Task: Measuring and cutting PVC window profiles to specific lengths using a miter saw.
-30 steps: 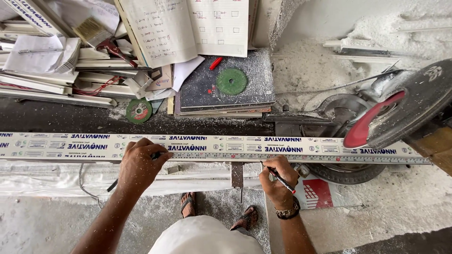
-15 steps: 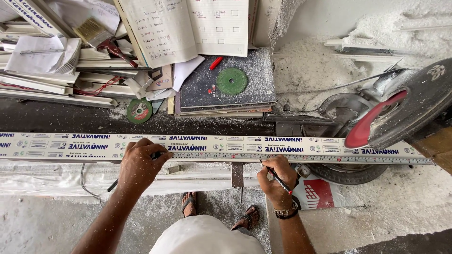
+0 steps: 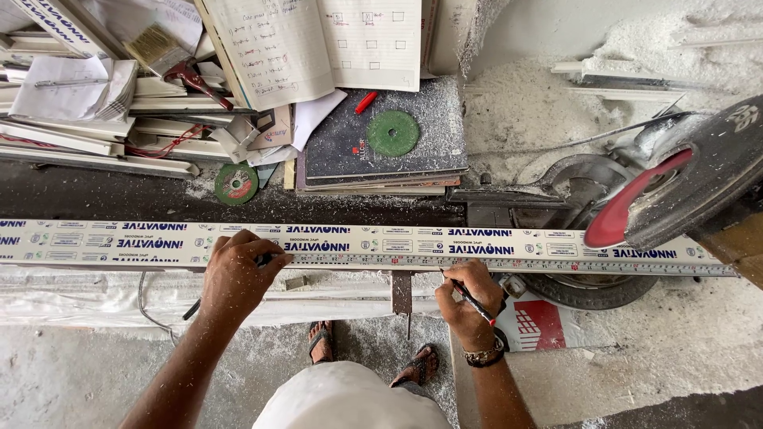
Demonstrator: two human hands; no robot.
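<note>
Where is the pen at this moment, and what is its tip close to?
In the head view, the pen is in the right hand, right of centre. Its tip meets the near edge of the long white profile, beside the measuring tape.

Left hand point(image 3: 237, 274) lay palm down, fingers curled, knuckles toward twelve o'clock, forearm stretched back toward seven o'clock. Right hand point(image 3: 470, 306) sat at three o'clock from it, well apart, fingers pinched closed in a writing grip, wrist banded, forearm trailing toward five o'clock. Both arms bare, flecked with white dust.
</note>
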